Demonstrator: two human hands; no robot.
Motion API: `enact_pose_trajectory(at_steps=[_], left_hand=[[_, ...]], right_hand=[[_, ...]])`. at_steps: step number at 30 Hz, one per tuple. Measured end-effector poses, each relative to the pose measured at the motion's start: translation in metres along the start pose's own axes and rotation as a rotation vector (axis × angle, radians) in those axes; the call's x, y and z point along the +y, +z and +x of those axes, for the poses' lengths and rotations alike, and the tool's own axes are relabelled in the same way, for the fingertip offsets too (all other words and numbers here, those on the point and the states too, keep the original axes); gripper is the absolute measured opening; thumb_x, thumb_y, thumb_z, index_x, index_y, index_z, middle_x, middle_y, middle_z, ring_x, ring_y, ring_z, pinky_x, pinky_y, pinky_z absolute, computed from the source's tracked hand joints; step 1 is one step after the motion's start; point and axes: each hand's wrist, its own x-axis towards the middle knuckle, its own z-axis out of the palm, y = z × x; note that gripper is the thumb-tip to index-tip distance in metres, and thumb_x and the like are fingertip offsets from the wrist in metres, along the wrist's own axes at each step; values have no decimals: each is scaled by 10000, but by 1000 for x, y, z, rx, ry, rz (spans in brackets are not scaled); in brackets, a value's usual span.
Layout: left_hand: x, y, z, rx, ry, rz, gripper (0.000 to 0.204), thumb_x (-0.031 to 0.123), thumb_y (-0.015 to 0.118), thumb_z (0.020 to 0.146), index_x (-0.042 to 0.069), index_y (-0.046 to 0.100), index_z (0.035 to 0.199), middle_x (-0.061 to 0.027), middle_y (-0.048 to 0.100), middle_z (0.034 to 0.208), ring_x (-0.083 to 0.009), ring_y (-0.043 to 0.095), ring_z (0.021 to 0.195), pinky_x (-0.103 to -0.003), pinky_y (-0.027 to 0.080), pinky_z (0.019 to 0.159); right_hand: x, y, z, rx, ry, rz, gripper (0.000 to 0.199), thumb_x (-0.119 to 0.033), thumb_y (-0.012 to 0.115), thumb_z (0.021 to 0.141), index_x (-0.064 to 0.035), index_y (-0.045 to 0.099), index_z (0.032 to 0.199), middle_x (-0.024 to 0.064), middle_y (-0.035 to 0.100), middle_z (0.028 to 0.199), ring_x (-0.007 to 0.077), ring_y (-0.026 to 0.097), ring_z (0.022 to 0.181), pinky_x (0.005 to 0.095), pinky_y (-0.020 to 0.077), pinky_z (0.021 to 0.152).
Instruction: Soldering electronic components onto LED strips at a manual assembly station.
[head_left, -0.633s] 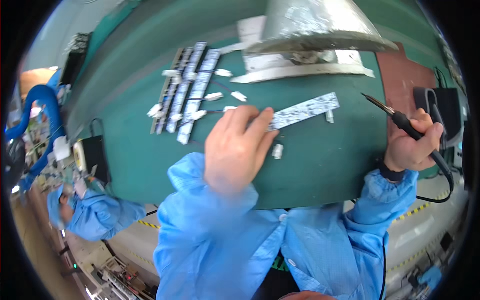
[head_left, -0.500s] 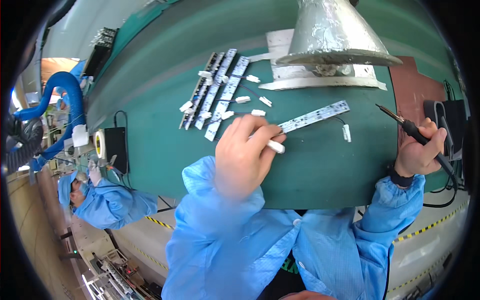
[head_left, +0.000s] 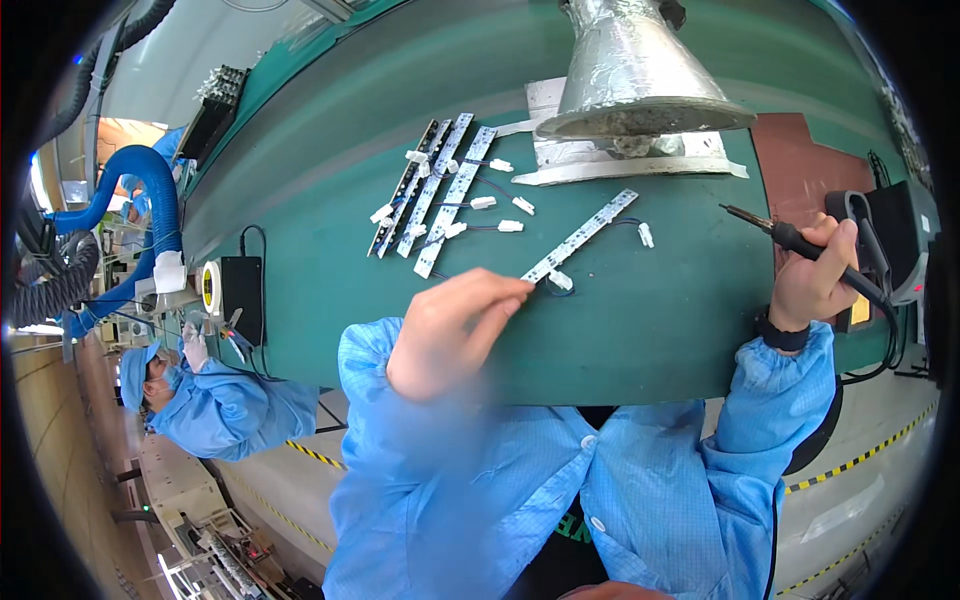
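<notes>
My left hand (head_left: pixel 455 328) pinches the near end of a narrow white circuit board strip (head_left: pixel 580 238) between thumb and fingertips. The strip slants away to the right over the green mat. Short dark leads with white connectors hang from it, one connector (head_left: pixel 561 281) beside my fingertips and another (head_left: pixel 646 235) near the far end. On the right, my right hand (head_left: pixel 815 275) is closed around the handle of a soldering iron (head_left: pixel 790 238), its tip pointing left, apart from the strip. Farther left lie several similar strips (head_left: pixel 455 195) side by side, with white connectors on leads.
A foil-covered fume hood cone (head_left: pixel 640 80) stands over a white base (head_left: pixel 640 170) at the back. A reddish-brown pad (head_left: pixel 805 165) and a black soldering station (head_left: pixel 905 240) are at the right. A black box (head_left: pixel 240 300) sits left; beyond it a co-worker (head_left: pixel 220 400) in blue works.
The strip has swung steeper and shifted left, with my left hand now pinching its near end rather than holding the white connector. My right hand and the soldering iron sit slightly farther left in the picture.
</notes>
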Motion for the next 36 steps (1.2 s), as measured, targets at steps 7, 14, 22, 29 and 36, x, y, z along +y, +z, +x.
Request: enact_pose_trajectory(at_steps=[7,14,22,29,36], left_hand=[[-16,25,35,47,-76,139,254,119,721,834,14,660,1058,-101,632,904,-232,648,815,-340,518,707],[-6,57,84,-142,-109,134,401,183,739,810,40,624,1167,-107,617,1001,-294,613,914,-406,497,800],[-30,53,92,-217,-235,-570,393,21,743,815,-54,597,1172,-88,646,1102,-124,608,1005,-287,508,889],[-21,50,99,-269,-384,-587,310,44,695,888,-69,597,1159,-36,652,953,-75,589,814,-224,493,754],[-25,44,98,-359,-384,-394,240,209,665,945,-18,658,1021,28,590,804,-38,480,697,-208,401,636]], right_hand=[[-6,-2,-1,-75,83,22,405,-183,493,985,20,531,637,85,542,650,150,488,620,290,405,615],[-6,-6,3,-39,119,14,407,-198,505,990,25,562,655,79,571,676,153,524,666,288,446,679],[-8,-4,3,-52,94,13,411,-194,528,986,34,578,647,81,575,668,157,541,686,284,454,693],[-6,-8,4,-93,108,-3,419,-191,507,995,39,576,652,91,579,676,152,530,677,278,443,670],[-2,-8,5,-103,50,-19,406,-187,506,995,42,582,670,94,589,689,141,527,641,259,448,608]])
